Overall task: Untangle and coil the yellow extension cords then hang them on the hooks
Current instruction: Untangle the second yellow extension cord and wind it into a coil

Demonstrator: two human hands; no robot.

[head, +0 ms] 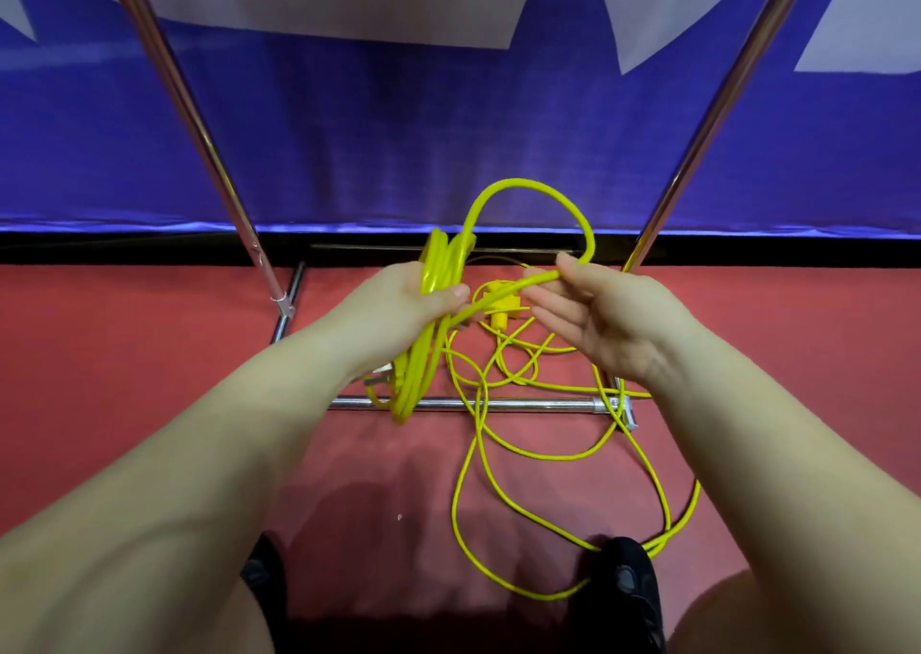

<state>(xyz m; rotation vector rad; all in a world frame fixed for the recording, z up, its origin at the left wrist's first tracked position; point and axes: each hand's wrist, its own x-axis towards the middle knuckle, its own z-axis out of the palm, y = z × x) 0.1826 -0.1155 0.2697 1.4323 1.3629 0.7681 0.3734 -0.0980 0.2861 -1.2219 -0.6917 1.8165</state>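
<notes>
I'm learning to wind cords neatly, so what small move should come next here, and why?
Probably bring the right hand across to lay its raised loop into the coil gripped by the left hand. That loop is already formed between the hands, while plenty of loose cord lies tangled on the red floor.

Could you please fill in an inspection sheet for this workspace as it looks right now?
Surface: red floor, bare apart from cord and rack feet.
Job's things: coil of yellow cord hangs from the left hand; loose cord lies tangled on the floor with yellow plugs.
Clutter: nothing seen.
Grippers: left hand shut on the coil; right hand pinches the loop between its fingers.
Cables: loose cord crosses the rack bar and runs by the right shoe.
Surroundings: metal rack poles, blue banner behind; no hooks in view.
</notes>
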